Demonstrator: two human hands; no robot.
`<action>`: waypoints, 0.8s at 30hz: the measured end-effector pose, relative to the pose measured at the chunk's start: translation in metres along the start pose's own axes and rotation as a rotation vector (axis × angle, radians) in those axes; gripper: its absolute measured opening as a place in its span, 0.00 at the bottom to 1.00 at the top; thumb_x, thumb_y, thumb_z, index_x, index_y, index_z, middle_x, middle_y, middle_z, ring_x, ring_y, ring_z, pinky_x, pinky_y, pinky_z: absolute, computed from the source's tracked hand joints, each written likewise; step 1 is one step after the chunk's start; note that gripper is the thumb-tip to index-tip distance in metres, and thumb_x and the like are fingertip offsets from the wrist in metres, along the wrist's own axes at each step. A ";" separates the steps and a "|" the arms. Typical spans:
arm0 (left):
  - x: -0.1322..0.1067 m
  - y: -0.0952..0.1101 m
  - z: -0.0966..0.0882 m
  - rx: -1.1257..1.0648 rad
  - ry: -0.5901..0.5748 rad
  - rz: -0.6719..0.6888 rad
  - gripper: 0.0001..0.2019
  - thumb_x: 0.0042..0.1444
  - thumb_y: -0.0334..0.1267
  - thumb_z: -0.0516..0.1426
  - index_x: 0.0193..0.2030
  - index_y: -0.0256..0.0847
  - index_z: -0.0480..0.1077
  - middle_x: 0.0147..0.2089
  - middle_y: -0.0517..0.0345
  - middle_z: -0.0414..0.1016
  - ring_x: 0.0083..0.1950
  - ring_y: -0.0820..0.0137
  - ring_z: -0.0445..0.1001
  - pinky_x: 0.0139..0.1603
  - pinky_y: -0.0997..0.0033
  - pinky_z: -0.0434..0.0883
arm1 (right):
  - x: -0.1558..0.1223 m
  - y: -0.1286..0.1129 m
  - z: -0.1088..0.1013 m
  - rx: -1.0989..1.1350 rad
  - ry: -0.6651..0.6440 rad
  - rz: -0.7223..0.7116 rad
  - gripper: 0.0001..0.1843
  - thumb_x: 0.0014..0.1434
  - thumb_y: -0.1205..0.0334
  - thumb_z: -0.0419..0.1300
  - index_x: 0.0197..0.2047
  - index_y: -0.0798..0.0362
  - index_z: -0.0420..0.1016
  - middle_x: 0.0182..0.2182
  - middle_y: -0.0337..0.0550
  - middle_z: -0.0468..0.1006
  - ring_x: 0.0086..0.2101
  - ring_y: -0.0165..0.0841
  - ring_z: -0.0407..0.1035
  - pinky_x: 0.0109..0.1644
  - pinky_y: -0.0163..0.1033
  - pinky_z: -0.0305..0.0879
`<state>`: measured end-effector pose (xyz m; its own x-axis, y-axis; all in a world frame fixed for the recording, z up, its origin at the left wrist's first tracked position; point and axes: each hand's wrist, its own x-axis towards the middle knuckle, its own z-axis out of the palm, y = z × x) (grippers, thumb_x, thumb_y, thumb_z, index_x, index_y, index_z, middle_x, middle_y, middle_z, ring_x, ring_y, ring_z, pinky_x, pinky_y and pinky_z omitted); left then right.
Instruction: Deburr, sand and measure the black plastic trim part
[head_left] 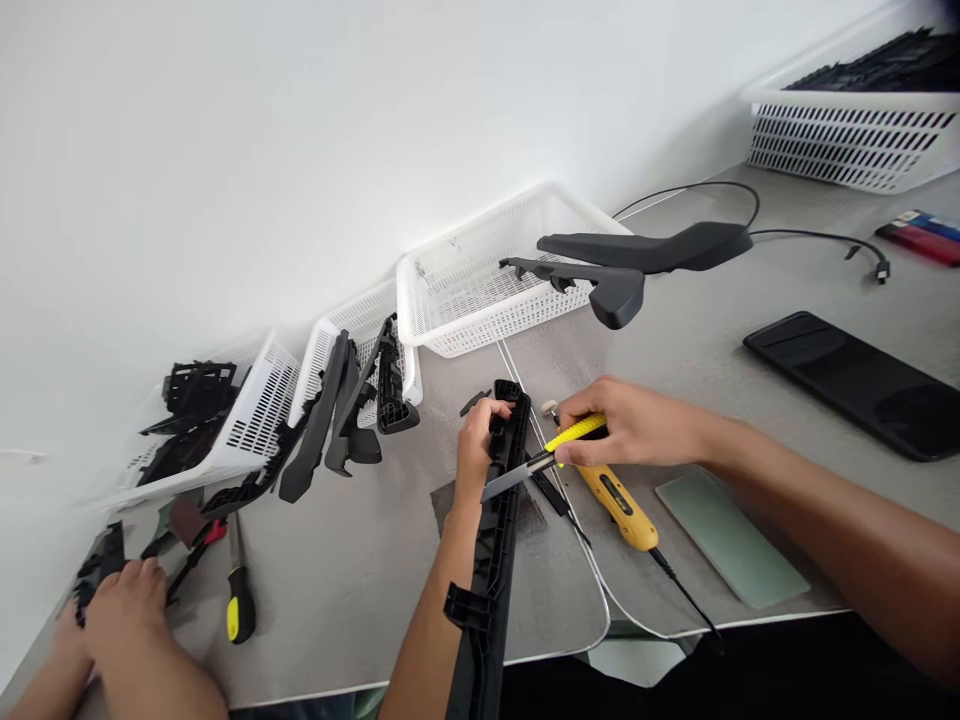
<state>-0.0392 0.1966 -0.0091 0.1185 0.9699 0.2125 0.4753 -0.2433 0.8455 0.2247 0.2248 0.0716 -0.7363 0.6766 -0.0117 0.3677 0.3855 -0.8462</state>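
My left hand [480, 440] is closed around the upper end of a long black plastic trim piece [504, 540], which slants from the table toward my body with its ribbed side showing. In my right hand [600, 425] is a yellow utility knife [577, 432]. Its long blade reaches left across the trim piece, close to my left wrist; whether it touches the plastic I cannot tell. Beneath my right hand lies a yellow corded tool [619, 507]. A dark flat patch [444, 505] shows on the table under the trim piece.
White baskets [480, 325] line the wall, with black trim parts [319, 420] leaning on them. At right lie a black phone [862, 380], a pale green plate [731, 540] and a cable [817, 236]. A co-worker's hands [131, 610] hold a black part near a screwdriver [240, 600].
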 end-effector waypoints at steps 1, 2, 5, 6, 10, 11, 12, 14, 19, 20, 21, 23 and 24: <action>0.000 -0.001 0.000 0.004 0.011 0.011 0.09 0.59 0.29 0.62 0.43 0.47 0.71 0.54 0.53 0.86 0.55 0.58 0.84 0.59 0.60 0.75 | 0.001 0.001 0.002 -0.014 0.013 -0.001 0.25 0.64 0.42 0.63 0.25 0.50 0.65 0.22 0.33 0.61 0.26 0.29 0.52 0.31 0.39 0.47; 0.000 -0.002 0.001 0.008 0.021 0.023 0.09 0.59 0.29 0.63 0.42 0.47 0.71 0.53 0.53 0.86 0.55 0.58 0.84 0.58 0.60 0.75 | 0.002 0.002 0.003 -0.029 0.035 0.000 0.25 0.64 0.41 0.63 0.25 0.50 0.65 0.22 0.32 0.60 0.25 0.29 0.52 0.31 0.39 0.47; 0.000 -0.002 0.001 0.015 0.033 0.031 0.11 0.57 0.30 0.65 0.43 0.46 0.71 0.53 0.53 0.86 0.54 0.58 0.84 0.57 0.61 0.75 | 0.003 0.002 0.005 -0.017 0.067 0.004 0.25 0.64 0.41 0.62 0.25 0.50 0.66 0.21 0.32 0.60 0.25 0.29 0.52 0.31 0.39 0.47; 0.000 -0.001 0.001 0.012 0.030 0.019 0.10 0.58 0.30 0.65 0.43 0.46 0.71 0.54 0.53 0.86 0.54 0.58 0.84 0.57 0.61 0.76 | 0.002 0.001 0.006 0.003 0.054 0.003 0.25 0.64 0.41 0.63 0.26 0.51 0.67 0.22 0.33 0.61 0.26 0.29 0.53 0.31 0.39 0.48; -0.002 0.007 0.001 -0.020 0.021 -0.025 0.09 0.61 0.28 0.62 0.43 0.47 0.71 0.54 0.54 0.86 0.56 0.59 0.84 0.58 0.61 0.75 | 0.001 -0.004 0.007 0.016 0.017 0.006 0.22 0.62 0.45 0.64 0.26 0.51 0.68 0.21 0.33 0.64 0.25 0.28 0.54 0.31 0.38 0.50; -0.002 0.009 0.001 -0.029 0.026 -0.025 0.09 0.61 0.28 0.62 0.43 0.47 0.71 0.54 0.54 0.86 0.56 0.59 0.84 0.58 0.62 0.75 | 0.001 -0.004 0.008 0.005 0.029 0.007 0.22 0.62 0.45 0.64 0.25 0.51 0.68 0.21 0.32 0.63 0.25 0.28 0.53 0.31 0.38 0.50; -0.003 0.010 0.001 -0.040 0.036 -0.025 0.09 0.60 0.29 0.63 0.43 0.47 0.70 0.54 0.54 0.86 0.55 0.59 0.84 0.57 0.62 0.75 | 0.001 -0.005 0.008 0.001 0.045 0.007 0.22 0.62 0.45 0.64 0.25 0.51 0.67 0.21 0.32 0.62 0.25 0.28 0.53 0.31 0.38 0.50; -0.004 0.013 0.002 -0.066 0.050 -0.024 0.10 0.60 0.30 0.64 0.43 0.46 0.70 0.54 0.54 0.85 0.55 0.59 0.84 0.57 0.62 0.76 | 0.001 -0.005 0.008 0.015 0.068 0.007 0.23 0.62 0.44 0.64 0.25 0.51 0.67 0.21 0.32 0.60 0.25 0.28 0.52 0.31 0.38 0.49; -0.004 0.011 0.001 -0.056 0.039 -0.037 0.09 0.61 0.28 0.61 0.44 0.46 0.71 0.55 0.53 0.85 0.56 0.59 0.83 0.58 0.61 0.76 | 0.001 -0.003 0.011 0.039 0.052 0.018 0.22 0.62 0.43 0.64 0.26 0.51 0.69 0.22 0.32 0.63 0.26 0.29 0.54 0.30 0.38 0.49; -0.004 0.009 0.001 -0.048 0.029 -0.042 0.09 0.61 0.27 0.61 0.44 0.46 0.71 0.55 0.53 0.85 0.56 0.59 0.83 0.58 0.61 0.76 | 0.002 -0.002 0.012 0.031 0.046 0.016 0.22 0.62 0.44 0.64 0.26 0.51 0.70 0.22 0.32 0.63 0.25 0.29 0.54 0.30 0.38 0.49; -0.003 0.008 0.001 -0.043 0.020 -0.044 0.10 0.60 0.27 0.60 0.44 0.46 0.71 0.55 0.53 0.85 0.57 0.59 0.83 0.59 0.61 0.75 | 0.002 -0.002 0.012 0.023 0.042 0.014 0.21 0.62 0.44 0.64 0.26 0.51 0.70 0.22 0.32 0.64 0.25 0.29 0.54 0.30 0.38 0.50; -0.002 0.006 0.000 -0.042 0.014 -0.041 0.11 0.59 0.26 0.60 0.44 0.46 0.71 0.55 0.54 0.85 0.57 0.59 0.83 0.59 0.62 0.75 | 0.003 -0.002 0.013 0.007 0.055 0.021 0.21 0.62 0.45 0.64 0.26 0.50 0.68 0.21 0.32 0.63 0.25 0.28 0.54 0.30 0.38 0.50; -0.002 0.005 0.001 -0.042 0.015 -0.037 0.11 0.58 0.26 0.61 0.44 0.46 0.71 0.56 0.54 0.85 0.57 0.60 0.83 0.59 0.62 0.75 | 0.003 -0.002 0.013 -0.001 0.074 0.029 0.22 0.62 0.45 0.64 0.25 0.50 0.67 0.21 0.32 0.62 0.25 0.28 0.53 0.30 0.38 0.49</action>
<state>-0.0365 0.1938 -0.0058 0.0883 0.9782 0.1879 0.4424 -0.2075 0.8725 0.2146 0.2183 0.0663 -0.6814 0.7319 0.0034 0.3890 0.3661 -0.8453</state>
